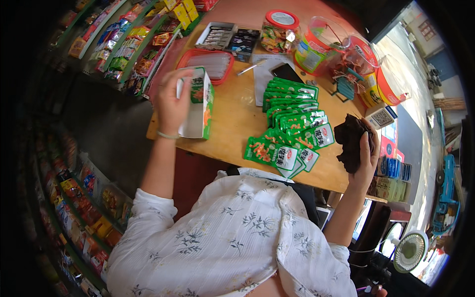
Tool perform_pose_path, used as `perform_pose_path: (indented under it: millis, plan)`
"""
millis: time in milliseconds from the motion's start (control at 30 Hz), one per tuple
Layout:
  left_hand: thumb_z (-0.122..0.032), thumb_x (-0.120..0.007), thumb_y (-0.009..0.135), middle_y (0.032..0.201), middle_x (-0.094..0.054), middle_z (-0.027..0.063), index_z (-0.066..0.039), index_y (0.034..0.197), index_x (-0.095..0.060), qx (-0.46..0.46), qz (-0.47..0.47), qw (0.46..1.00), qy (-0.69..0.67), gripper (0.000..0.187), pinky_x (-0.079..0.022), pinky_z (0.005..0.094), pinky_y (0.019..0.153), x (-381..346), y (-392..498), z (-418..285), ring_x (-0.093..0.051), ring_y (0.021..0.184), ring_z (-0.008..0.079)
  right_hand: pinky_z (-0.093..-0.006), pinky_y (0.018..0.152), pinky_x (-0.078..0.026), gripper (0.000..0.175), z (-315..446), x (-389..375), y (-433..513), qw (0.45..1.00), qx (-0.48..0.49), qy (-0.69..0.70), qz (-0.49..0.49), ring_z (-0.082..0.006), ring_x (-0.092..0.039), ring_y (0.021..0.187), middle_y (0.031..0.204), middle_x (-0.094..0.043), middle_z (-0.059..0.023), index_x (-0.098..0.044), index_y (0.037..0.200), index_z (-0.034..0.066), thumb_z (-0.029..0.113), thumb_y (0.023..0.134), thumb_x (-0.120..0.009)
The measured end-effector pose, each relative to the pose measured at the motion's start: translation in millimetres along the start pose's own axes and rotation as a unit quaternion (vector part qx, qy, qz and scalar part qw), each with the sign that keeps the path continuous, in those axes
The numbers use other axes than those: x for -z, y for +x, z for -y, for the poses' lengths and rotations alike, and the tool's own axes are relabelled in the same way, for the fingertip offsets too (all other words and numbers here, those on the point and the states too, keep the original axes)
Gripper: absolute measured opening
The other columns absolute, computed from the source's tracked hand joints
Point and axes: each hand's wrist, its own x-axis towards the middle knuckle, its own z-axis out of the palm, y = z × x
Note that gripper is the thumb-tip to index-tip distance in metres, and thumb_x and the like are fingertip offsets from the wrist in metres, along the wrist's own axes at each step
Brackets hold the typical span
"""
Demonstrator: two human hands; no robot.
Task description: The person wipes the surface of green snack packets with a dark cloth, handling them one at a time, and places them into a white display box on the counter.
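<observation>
My left hand (pixel 173 97), slightly blurred, is at the upper part of an open green and white cardboard box (pixel 208 120) on the left of the wooden table; whether its fingers grip the box I cannot tell. In my right hand (pixel 367 152), at the table's right edge, is a dark brown or black crumpled object (pixel 352 143), its kind unclear. Between the hands lie several green snack pouches (pixel 271 150), fanned out in an overlapping row down to the near edge of the table.
Behind the pouches lie a black phone (pixel 286 72), a pen (pixel 251 68) and paper. A red tray (pixel 225 76), small boxes and plastic tubs (pixel 281 31) stand farther back. A card with a printed code (pixel 381 116) stands right. Snack shelves are left; a fan (pixel 410 251) is lower right.
</observation>
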Motion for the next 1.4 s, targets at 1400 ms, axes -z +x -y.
perform_pose_path:
  millis: [1400]
  plan:
    - [-0.018, -0.061, 0.097, 0.099, -0.07, 0.0033, -0.002, 0.114, -0.066, 0.158, 0.022, 0.967, -0.2, 0.024, -0.055, 0.0241, 0.077, 99.6, 141.8, 46.4, -0.067, 0.087, 0.009, -0.028, 0.081, -0.055, 0.04, -31.3, 57.6, -25.2, 0.991, -0.064, -0.001, -0.118, -0.0191, -0.064, 0.104, 0.121, -0.063, -0.0109, -0.054, 0.131, 0.0027, 0.024, 0.098, -0.059]
